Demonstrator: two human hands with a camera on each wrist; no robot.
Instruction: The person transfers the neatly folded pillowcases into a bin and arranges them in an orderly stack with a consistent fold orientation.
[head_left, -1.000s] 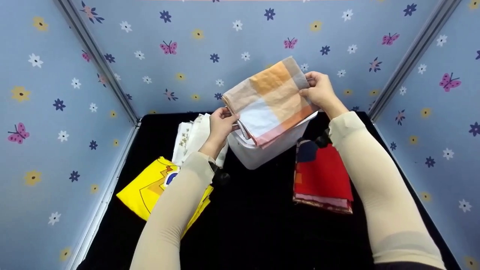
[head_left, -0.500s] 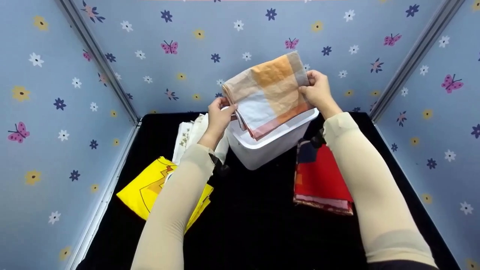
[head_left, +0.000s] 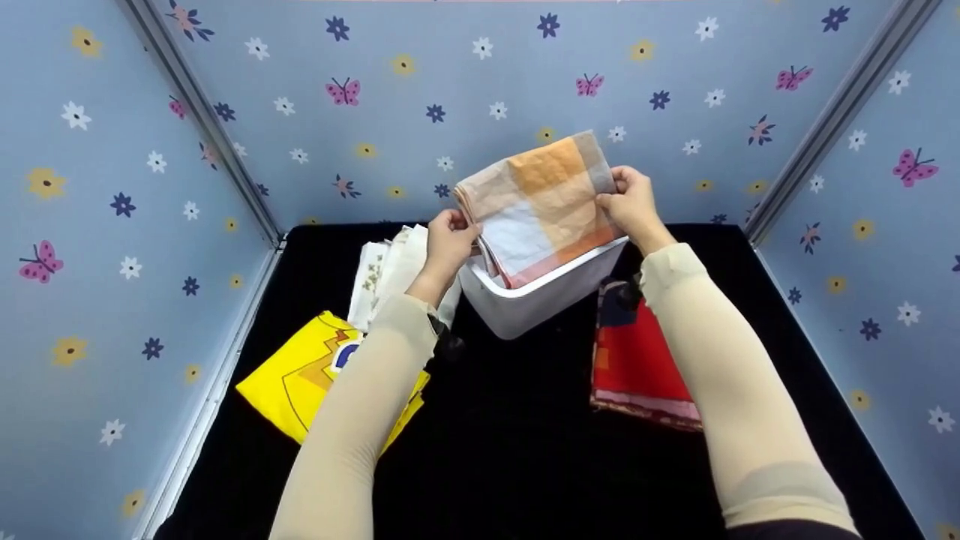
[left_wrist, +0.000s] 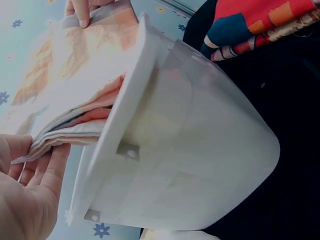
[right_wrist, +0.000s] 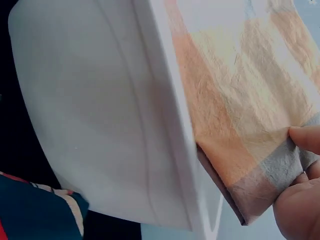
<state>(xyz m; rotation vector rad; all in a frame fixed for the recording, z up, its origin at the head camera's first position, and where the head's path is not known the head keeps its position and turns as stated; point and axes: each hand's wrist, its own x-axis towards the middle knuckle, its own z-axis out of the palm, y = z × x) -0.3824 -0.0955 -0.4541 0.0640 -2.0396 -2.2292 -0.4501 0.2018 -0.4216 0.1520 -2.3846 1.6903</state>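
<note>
A folded checked cloth [head_left: 547, 202] in orange, beige, white and grey hangs tilted over a white plastic bin [head_left: 525, 311]. Its lower edge dips behind the bin's near rim. My left hand [head_left: 450, 244] pinches the cloth's left edge between thumb and fingers, where the left wrist view shows several stacked layers [left_wrist: 75, 122]. At the opposite edge, my right hand [head_left: 634, 202] pinches the grey border, thumb on the near face. In the right wrist view the cloth's bottom corner [right_wrist: 245, 212] lies just past the bin's rim [right_wrist: 185, 130]. The bin's inside is mostly hidden by the cloth.
Left of the bin lie folded white cloths [head_left: 390, 270] with a small floral print. Nearer, a folded yellow cloth [head_left: 289, 382] is partly under my left forearm. A folded red cloth [head_left: 645, 360] lies right on the black tabletop [head_left: 510, 450]. Patterned walls [head_left: 495, 75] stand around.
Both hands first lift the checked cloth slightly back from the bin's near rim, then lower it, so its bottom edge now sits behind that rim. Both hands keep their hold.
</note>
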